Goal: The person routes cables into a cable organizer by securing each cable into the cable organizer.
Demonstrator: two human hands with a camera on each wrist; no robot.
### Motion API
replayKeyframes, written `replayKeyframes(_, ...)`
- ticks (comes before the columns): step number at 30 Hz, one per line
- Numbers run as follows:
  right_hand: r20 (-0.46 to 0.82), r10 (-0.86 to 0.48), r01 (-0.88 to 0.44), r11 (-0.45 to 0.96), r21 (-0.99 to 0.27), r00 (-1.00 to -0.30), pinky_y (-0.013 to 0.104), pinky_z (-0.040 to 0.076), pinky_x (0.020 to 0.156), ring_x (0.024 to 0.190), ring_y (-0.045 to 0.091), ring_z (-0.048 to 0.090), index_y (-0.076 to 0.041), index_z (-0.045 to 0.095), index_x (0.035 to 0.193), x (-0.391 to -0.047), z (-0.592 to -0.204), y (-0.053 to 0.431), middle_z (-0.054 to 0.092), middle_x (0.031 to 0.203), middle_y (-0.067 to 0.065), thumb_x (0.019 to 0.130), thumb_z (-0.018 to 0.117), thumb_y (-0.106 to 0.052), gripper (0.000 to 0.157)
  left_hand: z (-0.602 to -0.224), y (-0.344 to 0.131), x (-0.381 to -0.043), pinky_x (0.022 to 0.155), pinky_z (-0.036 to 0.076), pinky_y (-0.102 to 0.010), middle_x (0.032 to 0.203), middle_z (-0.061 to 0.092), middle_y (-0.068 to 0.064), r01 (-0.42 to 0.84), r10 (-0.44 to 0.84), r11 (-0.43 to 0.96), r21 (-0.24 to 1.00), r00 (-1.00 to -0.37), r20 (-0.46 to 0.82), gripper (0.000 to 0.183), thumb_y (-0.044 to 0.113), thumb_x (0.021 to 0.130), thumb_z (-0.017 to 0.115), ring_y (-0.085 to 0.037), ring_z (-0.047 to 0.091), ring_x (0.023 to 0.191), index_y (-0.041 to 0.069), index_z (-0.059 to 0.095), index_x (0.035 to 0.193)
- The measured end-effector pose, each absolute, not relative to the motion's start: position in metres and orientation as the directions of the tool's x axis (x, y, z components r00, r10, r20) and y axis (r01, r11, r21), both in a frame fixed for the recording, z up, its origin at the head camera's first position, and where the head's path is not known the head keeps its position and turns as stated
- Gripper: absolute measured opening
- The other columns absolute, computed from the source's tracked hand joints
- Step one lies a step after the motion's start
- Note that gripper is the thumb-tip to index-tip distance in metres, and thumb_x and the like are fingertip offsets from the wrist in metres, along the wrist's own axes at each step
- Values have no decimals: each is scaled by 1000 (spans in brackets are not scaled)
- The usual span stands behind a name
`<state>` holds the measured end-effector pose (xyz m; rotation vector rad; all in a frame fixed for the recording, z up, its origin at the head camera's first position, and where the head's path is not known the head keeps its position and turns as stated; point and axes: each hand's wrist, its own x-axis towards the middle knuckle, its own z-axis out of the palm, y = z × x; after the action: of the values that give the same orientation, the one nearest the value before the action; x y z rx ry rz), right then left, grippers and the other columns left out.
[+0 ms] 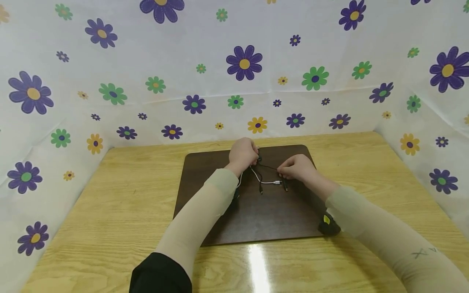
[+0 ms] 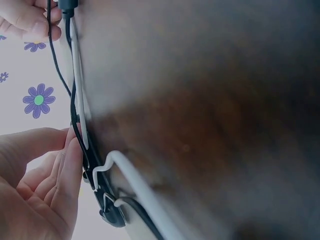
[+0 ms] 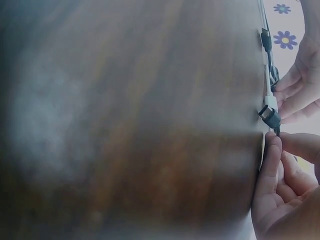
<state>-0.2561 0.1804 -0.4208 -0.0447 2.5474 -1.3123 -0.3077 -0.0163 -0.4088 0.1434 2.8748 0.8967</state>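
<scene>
Near the back of a dark brown board, my left hand pinches at a black cable beside a small dark piece where several cables meet. In the left wrist view, white cable and black cable loop past a slim black piece, whose kind I cannot tell. To the right, my right hand pinches a thin black cable just behind its plug, which looks like USB-C. Between the hands lie a white cable's plug and another black plug.
The board lies on a wooden table. A white cloth with flower prints stands behind and at both sides. A dark object with a yellow-green mark is at the right wrist, over the board's front right corner.
</scene>
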Motion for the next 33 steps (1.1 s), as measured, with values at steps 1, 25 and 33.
replayKeyframes(1, -229, -151, 97, 592, -800, -962, 21, 63, 70, 69, 3, 64, 9, 80, 108, -256, -421, 180, 82, 89, 10, 101, 70, -8, 21, -409, -16, -308, 71, 61, -34, 62, 66, 0, 55, 130, 823, 566, -987, -93, 13, 2, 97, 70, -16, 67, 60, 8, 76, 87)
replayKeyframes(25, -115, -189, -80, 785, -614, -975, 25, 47, 67, 79, 17, 65, -4, 85, 99, -259, -419, 184, 80, 92, 10, 96, 78, -18, 16, -414, -28, -301, 71, 66, -28, 92, 82, -17, 12, 172, 638, 770, -977, -127, 17, 11, 103, 69, -23, 80, 78, -1, 82, 103)
replayKeyframes(33, -132, -214, -80, 760, -645, -968, 23, 51, 64, 73, 14, 68, -2, 82, 104, -252, -413, 183, 79, 88, 10, 100, 73, -18, 20, -402, -49, -286, 81, 68, -41, 89, 79, -20, -52, 266, 486, 872, -942, -205, 23, 7, 106, 63, -10, 71, 63, -11, 77, 108)
